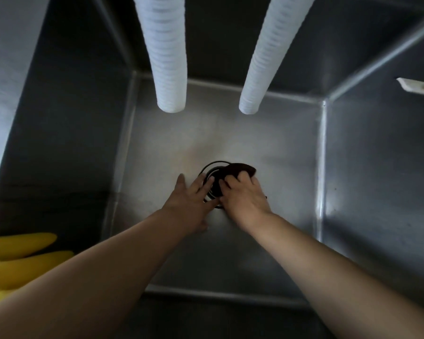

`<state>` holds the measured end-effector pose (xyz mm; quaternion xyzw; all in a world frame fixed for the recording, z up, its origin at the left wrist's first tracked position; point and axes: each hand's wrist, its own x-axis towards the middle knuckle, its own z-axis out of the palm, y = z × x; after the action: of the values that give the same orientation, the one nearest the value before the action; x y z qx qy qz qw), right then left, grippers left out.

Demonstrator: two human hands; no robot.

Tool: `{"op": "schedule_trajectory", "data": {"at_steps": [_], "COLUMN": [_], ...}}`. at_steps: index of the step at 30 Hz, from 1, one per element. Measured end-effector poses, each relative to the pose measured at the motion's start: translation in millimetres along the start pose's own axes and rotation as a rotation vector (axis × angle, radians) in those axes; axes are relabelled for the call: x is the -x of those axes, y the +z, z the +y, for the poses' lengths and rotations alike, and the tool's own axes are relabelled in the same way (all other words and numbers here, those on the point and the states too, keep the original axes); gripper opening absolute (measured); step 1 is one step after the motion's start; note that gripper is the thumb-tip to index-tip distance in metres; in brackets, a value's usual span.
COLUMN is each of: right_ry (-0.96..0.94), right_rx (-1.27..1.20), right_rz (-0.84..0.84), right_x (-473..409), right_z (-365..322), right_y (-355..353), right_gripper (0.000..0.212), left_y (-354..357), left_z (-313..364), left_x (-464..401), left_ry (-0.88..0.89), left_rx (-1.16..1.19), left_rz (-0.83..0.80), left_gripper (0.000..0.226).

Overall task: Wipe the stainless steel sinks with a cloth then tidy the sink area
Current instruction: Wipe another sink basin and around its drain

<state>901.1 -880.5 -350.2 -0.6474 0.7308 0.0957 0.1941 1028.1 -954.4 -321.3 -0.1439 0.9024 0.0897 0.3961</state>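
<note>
Both arms reach deep into the stainless steel sink (267,133), down to the drain (212,183) at the middle of its floor. The right hand (244,198) has its fingers (242,178) curled over a dark cloth (242,168), bunching it against the drain's right rim. The left hand (192,198) lies flat beside the drain, its fingers straight and spread, touching the ring and holding nothing.

The step in hand looks like wiping around the drain ring. To do it well, the person should keep the cloth pressed flat under the fingertips and work it round the whole circle, since grime tends to gather where the ring meets the floor. The left hand can steady the ring, but it should move aside so that its own side is wiped too. From there, strokes should run outward to the corners and up the walls.

Two white ribbed hoses (168,59) hang above the basin, well clear of the hands. Yellow rubber gloves (22,260) rest at the near left edge, and a pale object (419,87) of unclear kind juts in at the far right.
</note>
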Motion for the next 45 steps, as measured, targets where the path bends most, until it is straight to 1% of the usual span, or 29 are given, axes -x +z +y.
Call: {"op": "schedule_trajectory", "data": {"at_steps": [4, 6, 9, 13, 16, 18, 20, 22, 24, 26, 29, 31, 34, 35, 36, 38, 40, 42, 43, 45], "right_ry": [0.032, 0.043, 0.041, -0.023, -0.058, -0.023, 0.069, 0.107, 0.034, -0.052, -0.095, -0.118, -0.15, -0.125, -0.071, 0.087, 0.26, 0.36, 0.357, 0.241], "right_rx": [0.339, 0.427, 0.42, 0.353, 0.294, 0.17, 0.015, -0.06, 0.009, 0.172, 0.365, 0.347, 0.128, 0.053, -0.029, -0.222, -0.339, -0.402, -0.415, -0.385], "right_rz": [-0.277, -0.376, -0.405, -0.458, -0.458, -0.442, -0.416, -0.417, -0.44, -0.47, -0.484, -0.407, -0.149, -0.062, 0.039, 0.311, 0.541, 0.636, 0.645, 0.593], "right_x": [-24.0, -32.6, -41.3, -44.1, -40.9, -37.5, -31.6, -26.5, -26.6, -31.1, -38.1, -35.0, -15.6, -7.1, 0.7, 15.8, 27.9, 33.9, 34.5, 30.5], "right_z": [-16.9, -24.1, -29.4, -23.1, -17.1, -13.9, -11.2, -8.7, -6.4, -6.7, -12.6, -11.9, 3.5, 10.0, 16.4, 29.4, 38.4, 41.0, 39.3, 31.4], "right_y": [-3.6, -4.6, -7.5, -14.9, -17.8, -17.8, -19.3, -21.9, -21.8, -20.3, -16.1, -12.8, -8.9, -9.7, -10.7, -9.9, -12.7, -14.7, -14.5, -12.5], "right_gripper": [0.052, 0.055, 0.052, 0.049, 0.048, 0.044, 0.04, 0.039, 0.04, 0.041, 0.046, 0.042, 0.032, 0.031, 0.03, 0.028, 0.028, 0.028, 0.029, 0.03], "left_y": [2.8, 4.2, 7.0, 15.4, 22.2, 24.6, 26.2, 27.8, 28.8, 28.5, 28.4, 28.4, 28.2, 28.1, 28.1, 28.2, 28.1, 27.7, 27.2, 25.4], "left_z": [-3.7, -4.3, -6.4, -11.3, -12.3, -12.2, -12.2, -12.6, -12.3, -11.9, -11.5, -10.9, -9.4, -9.3, -9.7, -10.0, -10.3, -9.0, -8.5, -6.9], "left_x": [-1.4, -1.2, -1.5, -2.9, -5.9, -7.2, -7.9, -8.6, -9.2, -9.4, -10.2, -10.4, -10.5, -10.3, -10.1, -9.3, -8.2, -6.9, -6.3, -5.7], "left_ry": [0.007, 0.003, 0.0, 0.021, 0.022, 0.026, 0.027, 0.026, 0.025, 0.025, 0.017, 0.014, 0.01, 0.01, 0.012, 0.02, 0.028, 0.028, 0.026, 0.015], "left_rx": [-0.015, -0.019, 0.019, 0.07, 0.084, 0.085, 0.093, 0.108, 0.117, 0.12, 0.123, 0.124, 0.122, 0.12, 0.119, 0.113, 0.088, 0.067, 0.057, 0.043], "left_rz": [-0.006, -0.016, -0.027, 0.009, 0.038, 0.048, 0.054, 0.058, 0.063, 0.062, 0.057, 0.058, 0.057, 0.055, 0.053, 0.047, 0.047, 0.043, 0.04, 0.035], "left_gripper": [0.073, 0.072, 0.073, 0.074, 0.073, 0.074, 0.075, 0.076, 0.075, 0.075, 0.074, 0.075, 0.076, 0.076, 0.076, 0.077, 0.078, 0.078, 0.078, 0.079]}}
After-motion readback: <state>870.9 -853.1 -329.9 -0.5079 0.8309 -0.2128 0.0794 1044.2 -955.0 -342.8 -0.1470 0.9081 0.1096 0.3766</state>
